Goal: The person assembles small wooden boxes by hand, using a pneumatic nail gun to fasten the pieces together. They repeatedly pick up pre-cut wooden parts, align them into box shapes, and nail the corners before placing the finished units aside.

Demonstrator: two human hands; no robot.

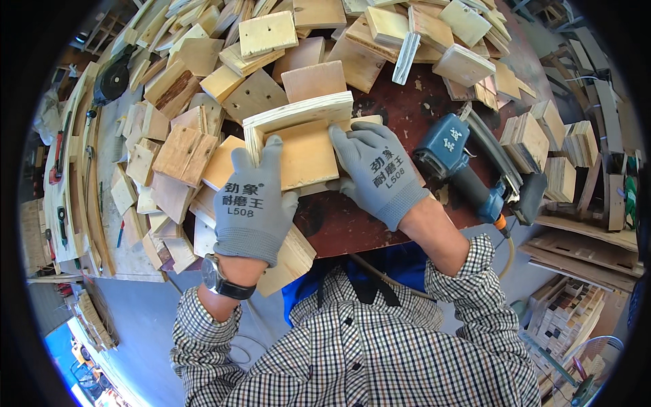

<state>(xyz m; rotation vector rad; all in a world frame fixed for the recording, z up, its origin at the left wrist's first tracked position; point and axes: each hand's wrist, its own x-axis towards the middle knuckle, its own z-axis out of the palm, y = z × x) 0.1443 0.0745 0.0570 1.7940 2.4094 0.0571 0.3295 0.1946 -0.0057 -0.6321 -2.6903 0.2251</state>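
In front of me, at the table's near edge, my two gloved hands hold plywood pieces set together at an angle. A flat yellowish board (308, 159) faces up, and a plywood strip (298, 112) stands on edge along its far side. My left hand (252, 197) grips the left end, thumb side toward the flat board. At the right end, my right hand (380, 169) closes on the same pieces, its fingertips partly hidden. A blue nail gun (444, 146) lies on the table just right of my right hand.
Loose wood blocks (183, 156) pile up across the left and far side of the dark red tabletop (359, 230). Stacked plywood blocks (524, 142) stand at the right. A black tape-like reel (114, 78) and hand tools lie far left. An air hose (510, 254) hangs off the nail gun.
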